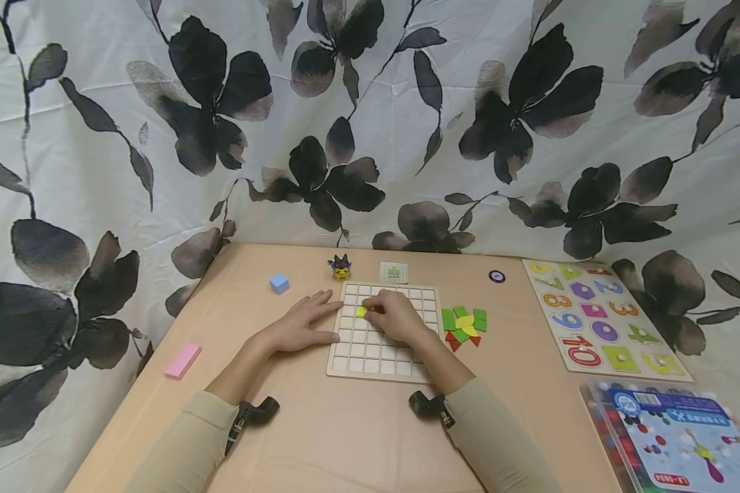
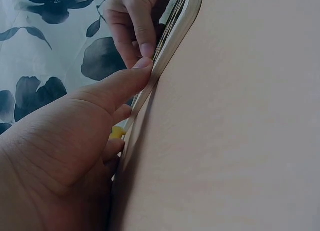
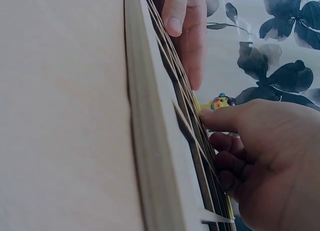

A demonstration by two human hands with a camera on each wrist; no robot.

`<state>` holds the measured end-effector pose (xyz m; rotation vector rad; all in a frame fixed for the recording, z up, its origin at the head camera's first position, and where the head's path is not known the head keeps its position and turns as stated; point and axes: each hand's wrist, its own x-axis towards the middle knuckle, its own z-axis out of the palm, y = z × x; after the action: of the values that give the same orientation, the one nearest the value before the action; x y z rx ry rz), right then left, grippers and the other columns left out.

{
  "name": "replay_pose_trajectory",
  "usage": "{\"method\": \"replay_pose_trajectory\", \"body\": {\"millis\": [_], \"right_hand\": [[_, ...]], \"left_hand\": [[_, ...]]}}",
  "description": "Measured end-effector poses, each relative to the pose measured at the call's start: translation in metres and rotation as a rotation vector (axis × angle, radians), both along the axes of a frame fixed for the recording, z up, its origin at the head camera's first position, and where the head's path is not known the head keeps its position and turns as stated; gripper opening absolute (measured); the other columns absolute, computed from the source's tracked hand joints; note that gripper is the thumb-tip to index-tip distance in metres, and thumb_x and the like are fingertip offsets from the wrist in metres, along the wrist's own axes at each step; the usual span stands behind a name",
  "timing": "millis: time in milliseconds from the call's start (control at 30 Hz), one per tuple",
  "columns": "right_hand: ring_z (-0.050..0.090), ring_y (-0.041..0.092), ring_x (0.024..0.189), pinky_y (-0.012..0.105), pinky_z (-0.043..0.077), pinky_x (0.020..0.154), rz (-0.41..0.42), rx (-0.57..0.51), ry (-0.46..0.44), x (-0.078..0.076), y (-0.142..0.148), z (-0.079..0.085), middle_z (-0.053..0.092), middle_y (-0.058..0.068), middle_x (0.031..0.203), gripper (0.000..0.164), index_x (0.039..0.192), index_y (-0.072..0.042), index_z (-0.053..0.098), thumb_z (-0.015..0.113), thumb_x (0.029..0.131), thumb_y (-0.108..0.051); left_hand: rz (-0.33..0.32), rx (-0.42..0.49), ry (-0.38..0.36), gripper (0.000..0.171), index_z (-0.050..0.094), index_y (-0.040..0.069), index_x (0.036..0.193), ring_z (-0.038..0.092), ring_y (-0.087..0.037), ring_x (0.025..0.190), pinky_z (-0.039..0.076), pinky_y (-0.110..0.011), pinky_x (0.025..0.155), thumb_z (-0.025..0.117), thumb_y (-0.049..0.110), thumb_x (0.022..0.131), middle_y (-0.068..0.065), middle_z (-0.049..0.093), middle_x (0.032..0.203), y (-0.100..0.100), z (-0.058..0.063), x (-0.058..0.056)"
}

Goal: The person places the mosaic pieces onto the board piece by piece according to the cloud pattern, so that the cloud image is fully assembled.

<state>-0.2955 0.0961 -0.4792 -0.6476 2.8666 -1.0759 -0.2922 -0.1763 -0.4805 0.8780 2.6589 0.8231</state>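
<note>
A pale wooden grid board point(image 1: 370, 351) with square cells lies mid-table. My left hand point(image 1: 302, 320) lies at its left edge with the fingers extended and the thumb touching the rim; the left wrist view shows this thumb point(image 2: 122, 86) against the board's side. Over the upper left cells, my right hand point(image 1: 397, 316) pinches a small yellow tile point(image 1: 361, 311) at the board's surface. In the right wrist view the thumb point(image 3: 225, 118) meets the yellow piece, while the other fingers curl beneath. The index fingertip's contact is partly hidden. Right of the board lies a cluster of green tiles point(image 1: 479, 320), yellow tiles point(image 1: 465, 322) and red tiles point(image 1: 453, 341).
Behind the board stand a small yellow figurine point(image 1: 342, 268) and a pattern card point(image 1: 394, 272). A blue block point(image 1: 279, 284) and a pink block point(image 1: 183, 361) lie left. To the right are a dark round disc point(image 1: 497, 276), a number board point(image 1: 604, 322) and a boxed set point(image 1: 678, 438).
</note>
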Motion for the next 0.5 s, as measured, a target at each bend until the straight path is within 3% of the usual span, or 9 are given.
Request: {"method": "replay_pose_trajectory", "body": {"millis": [267,500], "right_hand": [[0.058,0.015,0.083,0.029,0.05,0.071,0.006,-0.113,-0.007,0.002,0.011,0.014,0.07,0.001,0.101,0.036,0.131,-0.008,0.072,0.075,0.097,-0.02],[0.061,0.017,0.087,0.029,0.052,0.072,0.02,-0.139,0.088,0.006,0.034,0.04,0.073,0.013,0.114,0.033,0.128,-0.007,0.073,0.076,0.097,-0.019]], "left_hand": [[-0.005,0.005,0.005,0.079,0.042,0.023,0.161,0.009,-0.041,0.162,0.004,-0.061,0.131,0.069,0.057,0.095,-0.017,0.016,0.174,0.001,0.0,0.0],[-0.003,0.017,-0.003,0.079,0.043,0.02,0.161,0.009,-0.041,0.162,0.004,-0.061,0.131,0.071,0.054,0.095,-0.018,0.017,0.174,0.002,0.0,0.001]]}}
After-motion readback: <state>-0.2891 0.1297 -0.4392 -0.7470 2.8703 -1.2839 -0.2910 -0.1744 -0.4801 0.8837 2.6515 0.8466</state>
